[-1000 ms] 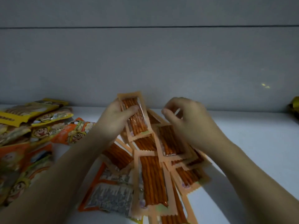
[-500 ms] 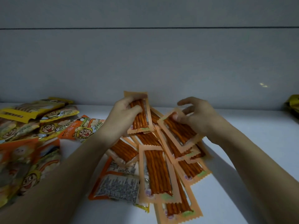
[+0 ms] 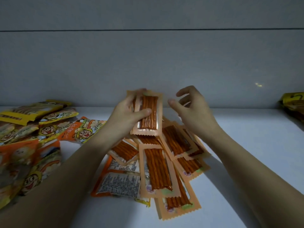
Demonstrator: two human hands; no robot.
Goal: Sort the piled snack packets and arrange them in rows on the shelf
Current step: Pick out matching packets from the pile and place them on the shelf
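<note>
My left hand [image 3: 130, 115] holds a small stack of pale-orange packets of brown snack sticks [image 3: 150, 112] upright above the shelf, thumb across the front. To the right of that stack, my right hand [image 3: 192, 111] hovers with loosely curled fingers and holds nothing. Beneath both hands lies a loose pile of several more stick packets [image 3: 158, 168] on the white shelf [image 3: 246, 145]. An orange packet with its printed back up [image 3: 118, 181] lies at the pile's left edge.
A heap of yellow and orange cartoon-face snack packets [image 3: 32, 139] covers the shelf's left side. A yellow packet [image 3: 292, 104] sits at the far right edge. The grey back wall [image 3: 148, 63] rises behind the shelf.
My right hand passed the stick packet it held onto the stack in my left hand and let go. Both hands have risen slightly.
</note>
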